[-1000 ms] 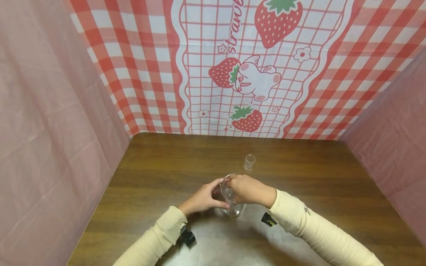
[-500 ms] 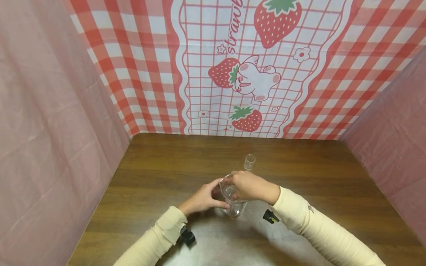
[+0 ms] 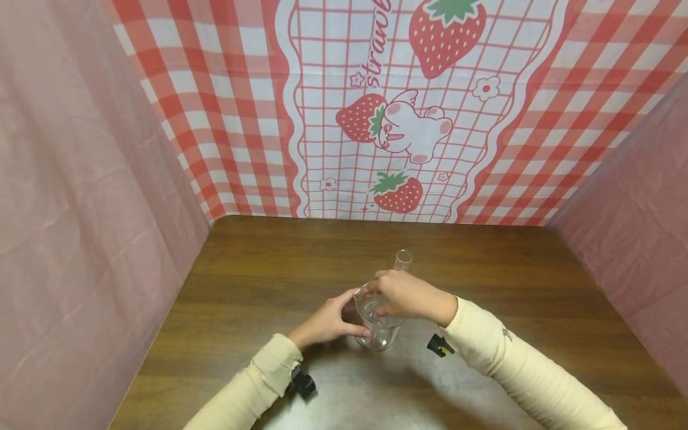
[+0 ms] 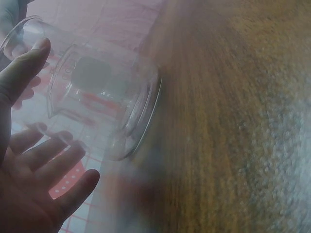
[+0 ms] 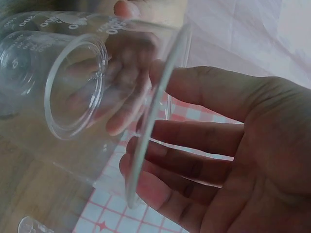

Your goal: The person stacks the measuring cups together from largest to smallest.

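Note:
A large clear glass beaker [image 3: 378, 341] stands on the table, with a smaller glass beaker [image 5: 50, 99] inside it. My left hand [image 3: 325, 321] holds the large beaker from the left, its thumb on the near side and the fingers on the far side. Over the mouth is my right hand [image 3: 411, 295], thumb and fingers spread and its fingertips just within the rim. The right wrist view shows a gap between those fingertips and the inner beaker's rim. Marked lettering shows on the large beaker's wall.
A third, tiny glass beaker [image 3: 403, 258] stands behind the right hand, partly covered by it in the head view. The brown wooden table [image 3: 258, 263] ends at a red checked strawberry cloth [image 3: 252, 119]. Pink curtains [image 3: 80, 209] flank both sides.
The right hand has risen and drawn back up and to the right out of the large beaker, its fingers spreading. The left hand and the large beaker have stayed in place.

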Demonstrator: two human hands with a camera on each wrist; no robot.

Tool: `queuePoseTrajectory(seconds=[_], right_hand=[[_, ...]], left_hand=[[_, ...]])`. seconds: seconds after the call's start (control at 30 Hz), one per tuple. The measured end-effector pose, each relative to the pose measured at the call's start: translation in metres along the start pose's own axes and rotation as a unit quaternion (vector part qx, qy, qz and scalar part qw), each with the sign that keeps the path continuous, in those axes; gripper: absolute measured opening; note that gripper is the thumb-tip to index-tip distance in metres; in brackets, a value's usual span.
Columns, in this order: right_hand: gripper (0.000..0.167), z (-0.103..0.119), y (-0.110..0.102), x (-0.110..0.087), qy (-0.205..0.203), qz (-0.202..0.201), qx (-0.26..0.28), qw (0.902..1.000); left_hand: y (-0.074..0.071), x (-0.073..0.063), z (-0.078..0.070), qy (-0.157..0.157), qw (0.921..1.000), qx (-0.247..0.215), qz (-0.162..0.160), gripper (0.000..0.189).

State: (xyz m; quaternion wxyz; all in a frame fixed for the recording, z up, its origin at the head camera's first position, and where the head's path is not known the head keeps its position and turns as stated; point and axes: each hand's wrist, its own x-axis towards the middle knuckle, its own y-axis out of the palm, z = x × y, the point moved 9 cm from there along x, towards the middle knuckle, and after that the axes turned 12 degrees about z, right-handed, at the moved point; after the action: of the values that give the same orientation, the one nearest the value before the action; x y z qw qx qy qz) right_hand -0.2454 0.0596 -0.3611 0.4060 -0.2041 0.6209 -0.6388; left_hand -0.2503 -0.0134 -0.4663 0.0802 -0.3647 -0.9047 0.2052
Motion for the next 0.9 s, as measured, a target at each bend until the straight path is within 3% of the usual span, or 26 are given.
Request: queuePoseTrajectory(seconds=[0.33, 0.9], right_hand=[[0.037, -0.006, -0.008, -0.002, 0.020, 0.003, 0.015, 0.9997], [0.031, -0.015, -0.029, -0.009, 0.039, -0.036, -0.004, 0.9986]], left_hand=[[0.000, 0.001, -0.001, 0.004, 1.0000, -0.001, 0.000, 0.079], [-0.001, 0.000, -0.002, -0.004, 1.0000, 0.000, -0.005, 0.080]])
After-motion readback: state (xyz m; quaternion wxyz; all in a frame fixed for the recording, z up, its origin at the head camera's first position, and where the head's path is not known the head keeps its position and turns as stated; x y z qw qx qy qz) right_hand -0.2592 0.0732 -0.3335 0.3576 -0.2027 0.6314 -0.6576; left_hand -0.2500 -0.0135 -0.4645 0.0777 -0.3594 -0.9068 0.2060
